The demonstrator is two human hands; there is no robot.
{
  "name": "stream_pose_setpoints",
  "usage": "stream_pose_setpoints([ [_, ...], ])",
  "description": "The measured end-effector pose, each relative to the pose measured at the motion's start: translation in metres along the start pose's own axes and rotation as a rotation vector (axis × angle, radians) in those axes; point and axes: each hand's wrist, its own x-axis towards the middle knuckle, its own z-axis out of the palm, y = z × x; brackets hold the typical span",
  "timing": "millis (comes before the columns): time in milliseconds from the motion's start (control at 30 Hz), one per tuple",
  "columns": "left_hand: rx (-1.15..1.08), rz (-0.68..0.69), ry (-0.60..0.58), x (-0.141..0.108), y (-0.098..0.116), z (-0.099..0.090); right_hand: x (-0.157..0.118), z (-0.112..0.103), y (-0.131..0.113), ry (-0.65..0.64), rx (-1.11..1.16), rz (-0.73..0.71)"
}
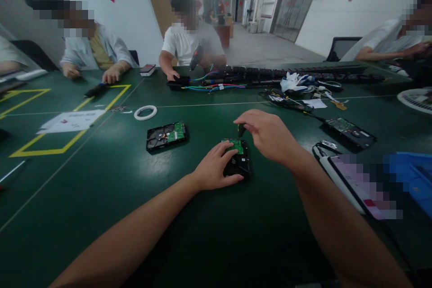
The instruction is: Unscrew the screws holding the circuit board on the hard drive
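Note:
A black hard drive (240, 162) with a green circuit board facing up lies on the dark green table (135, 216) in front of me. My left hand (216, 168) rests on its near left side and holds it down. My right hand (268, 135) hovers just above and right of the drive, fingers pinched on a small dark tool (240, 130) whose tip points down at the board.
A second hard drive (166, 136) lies to the left and a third (349, 131) to the right. A tape roll (145, 112), papers, cables and white gloves (293, 82) sit farther back. Three people sit around the table. A device lies near my right arm.

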Motion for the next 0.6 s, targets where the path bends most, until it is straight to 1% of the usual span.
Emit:
stream_pose_setpoints([
  [100, 0.010, -0.001, -0.006, -0.0002, -0.0006, 0.0003, -0.0001, 0.0002, 0.0013, 0.001, -0.011, 0.006],
  [267, 0.024, 0.004, -0.013, -0.0006, -0.0029, 0.0017, 0.0012, 0.0002, 0.0007, 0.034, -0.059, 0.119],
  [433, 0.025, 0.011, -0.006, -0.0011, -0.0031, 0.0025, 0.0011, -0.0016, -0.0014, 0.071, -0.124, 0.179],
  [600, 0.023, 0.012, 0.005, -0.0010, -0.0019, 0.0025, 0.0014, 0.0002, -0.0022, 0.102, -0.141, 0.170],
])
